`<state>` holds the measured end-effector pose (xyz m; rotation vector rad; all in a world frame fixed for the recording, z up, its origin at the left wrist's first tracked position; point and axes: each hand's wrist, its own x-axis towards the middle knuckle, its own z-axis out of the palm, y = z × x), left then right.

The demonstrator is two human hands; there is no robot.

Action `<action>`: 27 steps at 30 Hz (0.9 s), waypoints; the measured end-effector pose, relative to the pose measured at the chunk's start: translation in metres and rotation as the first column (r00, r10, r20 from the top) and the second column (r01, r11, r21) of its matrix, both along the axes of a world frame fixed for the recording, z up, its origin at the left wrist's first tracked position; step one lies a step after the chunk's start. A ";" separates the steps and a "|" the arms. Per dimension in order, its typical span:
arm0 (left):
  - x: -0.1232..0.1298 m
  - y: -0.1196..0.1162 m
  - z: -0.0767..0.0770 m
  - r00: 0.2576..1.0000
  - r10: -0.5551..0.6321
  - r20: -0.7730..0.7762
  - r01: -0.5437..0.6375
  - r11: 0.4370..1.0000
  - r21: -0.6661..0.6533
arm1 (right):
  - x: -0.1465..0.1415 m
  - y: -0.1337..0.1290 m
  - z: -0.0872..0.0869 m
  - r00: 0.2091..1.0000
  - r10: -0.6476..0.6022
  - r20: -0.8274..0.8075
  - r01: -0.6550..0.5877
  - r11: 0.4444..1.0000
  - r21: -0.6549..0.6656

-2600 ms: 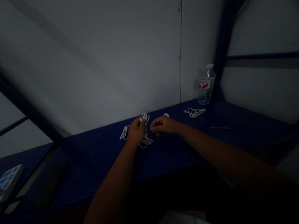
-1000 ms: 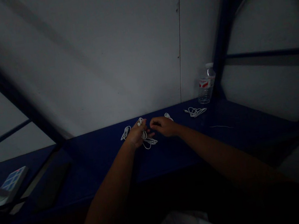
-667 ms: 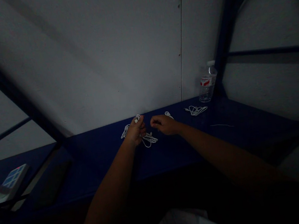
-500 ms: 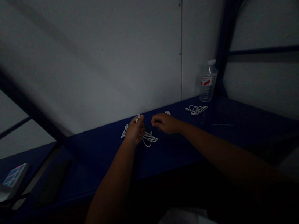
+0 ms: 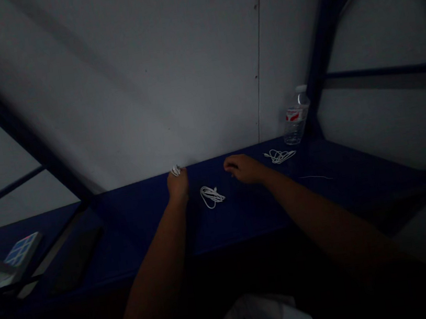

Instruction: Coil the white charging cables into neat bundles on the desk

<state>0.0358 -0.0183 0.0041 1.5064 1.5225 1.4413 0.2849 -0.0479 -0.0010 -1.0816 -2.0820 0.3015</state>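
White earphone cable pinched in the left hand's clenched fingers.
Second coil lies sideways on the blue desk, nearer the empty, loosely curled right hand.

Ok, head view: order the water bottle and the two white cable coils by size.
Largest: the water bottle. Then the front cable coil and the coil beside the bottle, which look alike, so unranked.

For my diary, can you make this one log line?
left hand: white cable | right hand: empty | blue bench: white cable coil
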 end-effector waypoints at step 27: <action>-0.021 -0.014 0.029 0.699 -0.359 -0.619 0.640 0.701 0.316 | 0.017 -0.006 0.006 0.989 0.072 -0.132 -0.073 0.997 -0.002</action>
